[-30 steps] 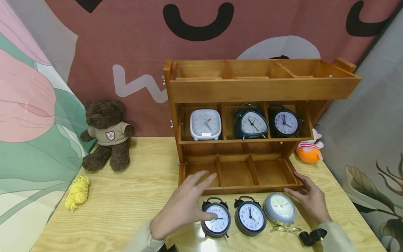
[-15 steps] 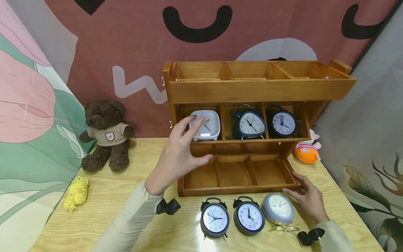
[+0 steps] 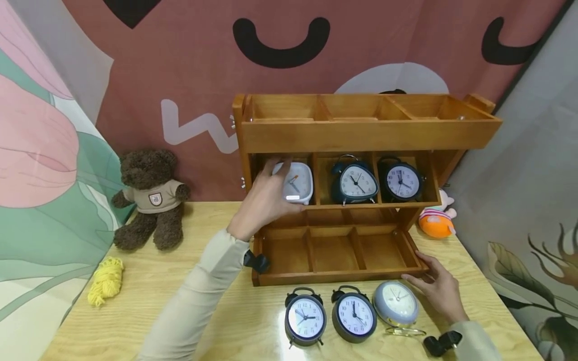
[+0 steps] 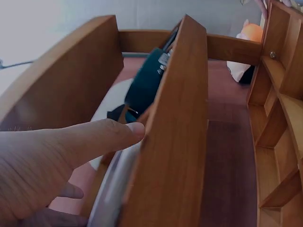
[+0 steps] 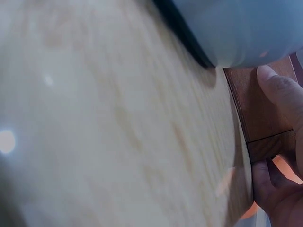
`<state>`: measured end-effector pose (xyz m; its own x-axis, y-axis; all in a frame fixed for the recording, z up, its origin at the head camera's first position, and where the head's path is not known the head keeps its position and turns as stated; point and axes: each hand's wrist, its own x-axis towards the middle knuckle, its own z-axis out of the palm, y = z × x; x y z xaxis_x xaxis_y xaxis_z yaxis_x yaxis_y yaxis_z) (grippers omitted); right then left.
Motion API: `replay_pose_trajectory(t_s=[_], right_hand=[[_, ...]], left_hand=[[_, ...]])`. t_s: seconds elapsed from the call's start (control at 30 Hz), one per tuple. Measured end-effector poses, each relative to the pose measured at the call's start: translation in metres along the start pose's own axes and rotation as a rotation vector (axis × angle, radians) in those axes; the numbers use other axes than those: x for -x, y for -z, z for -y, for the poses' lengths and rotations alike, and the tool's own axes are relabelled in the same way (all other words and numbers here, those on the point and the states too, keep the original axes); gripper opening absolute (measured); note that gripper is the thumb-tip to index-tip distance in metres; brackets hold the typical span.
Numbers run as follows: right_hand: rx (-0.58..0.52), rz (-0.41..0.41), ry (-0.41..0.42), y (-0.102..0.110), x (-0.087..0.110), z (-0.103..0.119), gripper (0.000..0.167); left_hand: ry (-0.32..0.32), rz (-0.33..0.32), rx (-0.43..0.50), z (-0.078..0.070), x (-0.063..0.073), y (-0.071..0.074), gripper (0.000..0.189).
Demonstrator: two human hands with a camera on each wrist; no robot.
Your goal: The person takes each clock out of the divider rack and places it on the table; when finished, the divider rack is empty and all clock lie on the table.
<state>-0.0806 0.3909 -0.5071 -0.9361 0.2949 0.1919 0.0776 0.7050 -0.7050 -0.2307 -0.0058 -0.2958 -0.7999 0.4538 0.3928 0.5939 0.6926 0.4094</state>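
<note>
My left hand (image 3: 263,199) is at a white square alarm clock (image 3: 301,181) in the left middle compartment of a tiered wooden rack (image 3: 370,137). Its fingers reach over the clock's upper left side, and the thumb extends along the middle tier's front board (image 4: 165,156). The clock's left part is hidden behind the hand. At the bottom tier's right front corner, my right hand (image 3: 435,287) grips the rack, thumb on the front and fingers around the side. Beside that thumb stands a blue-grey round clock (image 3: 396,302).
Two black twin-bell alarm clocks (image 3: 305,319) stand before the rack. A dark teal clock (image 3: 356,181) and a black round clock (image 3: 403,182) share the middle tier. A brown teddy bear (image 3: 151,198), yellow yarn (image 3: 106,281) and a plush toy (image 3: 437,223) lie around.
My left hand has moved up from above the left black alarm clock to the white clock in the middle tier. My right hand keeps its grip on the rack's corner.
</note>
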Motion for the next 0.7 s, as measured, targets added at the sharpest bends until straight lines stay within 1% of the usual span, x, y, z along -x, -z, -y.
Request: replay_pose_trajectory(t_s=[0.17,0.27,0.37,0.53,0.7], right_hand=[[-0.01,0.007,-0.011,0.0,0.0,0.0,0.077],[-0.007,0.003,-0.007,0.0,-0.001,0.0,0.077],[-0.009,0.0,-0.006,0.0,-0.002,0.001,0.077],[-0.009,0.013,-0.015,-0.002,-0.001,0.002,0.078],[0.002,0.005,-0.021,-0.001,0.0,0.001,0.078]], left_hand=[[0.078,0.046,0.01,0.004,-0.005,-0.005,0.108],[0.131,0.051,0.029,0.004,-0.008,-0.004,0.11],[0.167,0.051,0.046,0.003,-0.01,-0.003,0.111],[0.198,0.052,0.048,0.002,-0.011,-0.004,0.11],[0.19,0.018,0.055,0.002,-0.011,-0.009,0.107]])
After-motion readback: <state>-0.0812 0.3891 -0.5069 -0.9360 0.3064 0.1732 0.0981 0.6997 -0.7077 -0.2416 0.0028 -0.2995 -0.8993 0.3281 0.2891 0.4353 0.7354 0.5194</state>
